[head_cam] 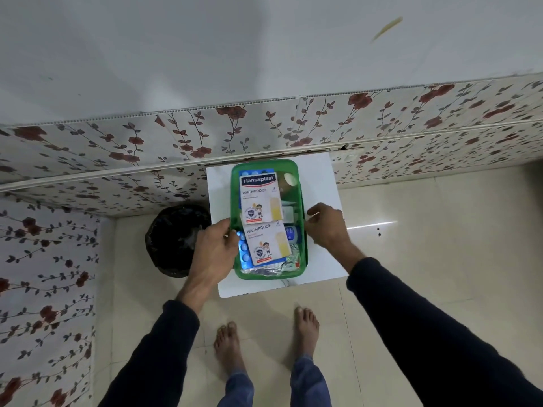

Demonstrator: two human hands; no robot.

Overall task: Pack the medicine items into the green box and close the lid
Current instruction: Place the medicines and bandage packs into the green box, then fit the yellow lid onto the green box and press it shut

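The green box (238, 268) stands on a small white table (318, 177). Inside lie two white Hansaplast plaster packs (258, 198) (266, 242), a blue blister strip (244, 255), silver foil strips (258, 271) and a blue-and-white tube (291, 232). A glossy sheen over the far right part suggests a see-through lid, but I cannot tell for sure. My left hand (216, 251) curls its fingers on the box's left rim. My right hand (326, 227) pinches at the right rim.
A black bin (176, 236) with a dark liner stands on the floor just left of the table. A flower-patterned wall panel (264, 127) runs behind the table. My bare feet (307, 326) are on the tiled floor in front of it.
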